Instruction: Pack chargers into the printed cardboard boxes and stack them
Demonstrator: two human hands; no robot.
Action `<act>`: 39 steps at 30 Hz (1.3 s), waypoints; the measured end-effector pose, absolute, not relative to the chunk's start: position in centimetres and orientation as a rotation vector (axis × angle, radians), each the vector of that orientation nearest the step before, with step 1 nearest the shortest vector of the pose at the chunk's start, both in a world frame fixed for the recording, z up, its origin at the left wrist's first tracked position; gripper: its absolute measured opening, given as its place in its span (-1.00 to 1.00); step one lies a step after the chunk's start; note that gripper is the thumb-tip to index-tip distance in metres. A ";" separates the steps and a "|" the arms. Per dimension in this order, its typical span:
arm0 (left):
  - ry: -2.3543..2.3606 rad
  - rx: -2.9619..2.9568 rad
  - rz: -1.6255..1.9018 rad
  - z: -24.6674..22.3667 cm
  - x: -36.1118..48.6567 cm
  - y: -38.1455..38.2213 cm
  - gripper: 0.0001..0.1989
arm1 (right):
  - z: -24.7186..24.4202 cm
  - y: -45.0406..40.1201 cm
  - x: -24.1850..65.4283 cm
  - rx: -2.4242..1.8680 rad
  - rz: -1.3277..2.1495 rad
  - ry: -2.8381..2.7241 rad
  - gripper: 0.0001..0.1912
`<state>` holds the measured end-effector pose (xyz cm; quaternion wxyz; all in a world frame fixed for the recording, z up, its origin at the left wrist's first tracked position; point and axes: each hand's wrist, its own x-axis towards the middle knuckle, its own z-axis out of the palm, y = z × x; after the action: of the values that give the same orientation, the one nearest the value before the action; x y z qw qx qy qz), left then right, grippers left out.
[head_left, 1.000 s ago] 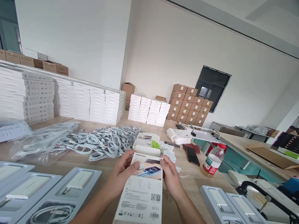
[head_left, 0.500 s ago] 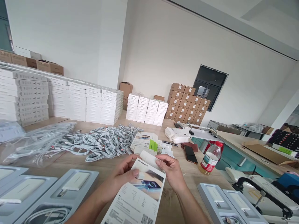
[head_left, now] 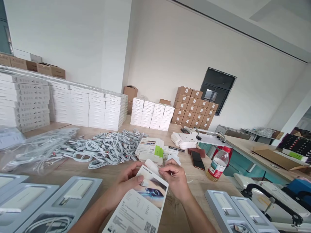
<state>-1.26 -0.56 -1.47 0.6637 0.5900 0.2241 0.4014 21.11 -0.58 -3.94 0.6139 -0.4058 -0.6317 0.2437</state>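
Note:
A white printed box [head_left: 136, 207] with a device picture is tilted in front of me, its end flap [head_left: 152, 166] standing up at the top. My left hand [head_left: 128, 179] is closed round its upper left edge, thumb on the printed face. At the top right corner my right hand [head_left: 175, 178] is closed, thumb and fingers pinched at the flap's edge. Just beyond lies a flat printed box [head_left: 150, 148] with a green patch. Grey trays with a white charger [head_left: 79, 188] and cable lie at the left, and similar trays [head_left: 224, 202] at the right.
A heap of coiled cables [head_left: 109, 149] and plastic bags [head_left: 39, 149] cover the left of the table. Stacked white boxes [head_left: 80, 106] stand behind. A bottle [head_left: 218, 164], a phone [head_left: 197, 160] and a pen [head_left: 177, 149] lie or stand at the right.
My right hand has drawn its fingers in closer together at the flap's edge. The box has shifted slightly left and down.

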 end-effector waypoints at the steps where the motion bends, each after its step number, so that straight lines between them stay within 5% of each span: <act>1: 0.508 1.338 0.908 -1.5 -1.3 -0.5 -0.56 | -3.9 -0.5 21.2 -0.929 0.606 -1.454 -0.94; 14: 0.508 1.578 0.886 -2.9 -1.5 -0.2 -0.56 | -4.5 -0.4 20.6 -0.827 1.426 -0.969 -0.46; 19: 0.509 1.502 0.837 -2.8 -1.3 -0.5 -0.58 | -4.2 -0.6 21.0 -0.964 1.251 -1.188 -0.64; 27: 0.615 1.511 0.869 -2.4 -1.2 -0.7 -0.34 | -3.3 -1.3 20.9 -0.963 1.168 -1.311 -0.64; 39: 0.606 1.391 0.958 -2.9 -1.2 0.0 -0.59 | -2.9 -1.6 21.2 -0.936 1.092 -1.354 -0.70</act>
<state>-1.21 -0.02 -2.86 0.6236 0.6059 0.2640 0.4174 21.18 -1.56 -2.85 0.5508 -0.3956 -0.5722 0.4613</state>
